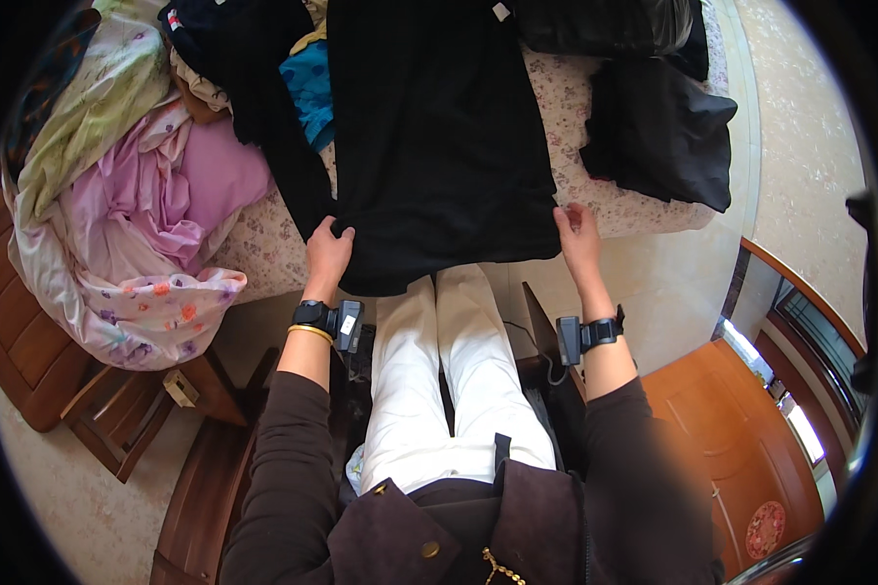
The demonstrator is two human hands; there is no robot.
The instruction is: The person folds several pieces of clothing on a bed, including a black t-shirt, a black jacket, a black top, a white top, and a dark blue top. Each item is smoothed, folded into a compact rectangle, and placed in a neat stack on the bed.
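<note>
A black garment (pixel 439 146) lies spread over the edge of a bed or table with a floral cover (pixel 263 252), its near hem hanging above my knees. My left hand (pixel 329 252) pinches the garment's near left corner. At the near right corner, my right hand (pixel 579 238) grips the side edge by the hem between thumb and fingers. A black sleeve or leg (pixel 293 168) runs down to my left hand; whether it belongs to the same garment I cannot tell. Each wrist bears a strapped black device.
Left of the garment are heaped a pink cloth (pixel 219 168), a floral cloth (pixel 154 314) and a blue dotted cloth (pixel 311 88). On the right lie a folded black cloth (pixel 658 131) and a black plastic bag (pixel 600 25). A wooden chair (pixel 124 417) stands at lower left.
</note>
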